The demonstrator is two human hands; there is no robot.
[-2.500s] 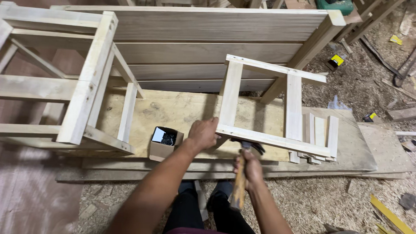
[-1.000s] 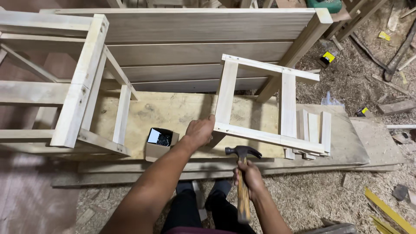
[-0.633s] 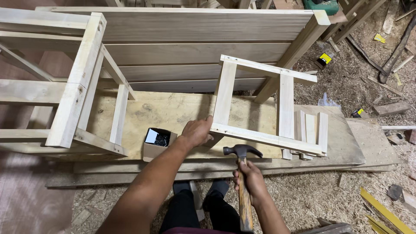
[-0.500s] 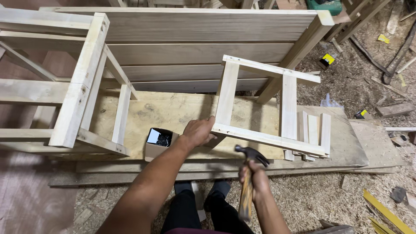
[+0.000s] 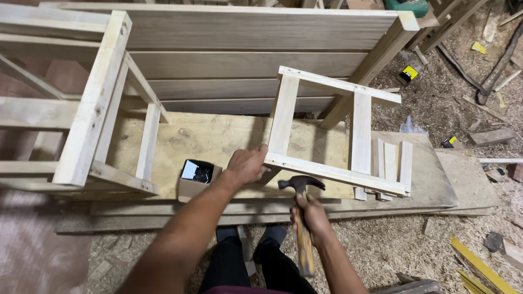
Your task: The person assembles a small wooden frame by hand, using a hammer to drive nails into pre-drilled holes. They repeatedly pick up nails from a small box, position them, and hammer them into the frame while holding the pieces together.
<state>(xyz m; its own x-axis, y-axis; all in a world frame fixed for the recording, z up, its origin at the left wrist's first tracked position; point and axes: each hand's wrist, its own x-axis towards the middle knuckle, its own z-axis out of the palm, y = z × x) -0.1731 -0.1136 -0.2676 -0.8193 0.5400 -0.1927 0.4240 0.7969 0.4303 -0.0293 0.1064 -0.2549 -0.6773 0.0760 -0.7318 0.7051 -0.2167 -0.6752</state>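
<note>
**Now the hammer is up over the little wooden frame**

The left hand [image 5: 248,166] presses down on the near corner of a small wooden frame [image 5: 332,133]. Its fingers are curled over the front rail, so it is gripping the wood to keep it from sliding. The frame lies flat on a plywood board [image 5: 207,141] that serves as the table, and its far end leans against a slanted post [image 5: 376,60].

The right hand [image 5: 310,215] is closed tight around the wooden handle of a claw hammer [image 5: 301,188]. The dark hammer head hangs just in front of the frame's front rail, near the left hand but not touching it.

An open small box [image 5: 196,177] with dark bits inside, maybe nails, sits just left of the left hand. A few short slats [image 5: 389,163] lie under the right end of the frame. A bigger wooden frame [image 5: 98,109] stands at the left, and sawdust [image 5: 381,245] covers the floor.

To hit well, I think the fingers should stay clear of the spot where the head lands. The frame should be pushed down hard so it does not bounce. Short, straight hits seem safer than one big swing.
</note>
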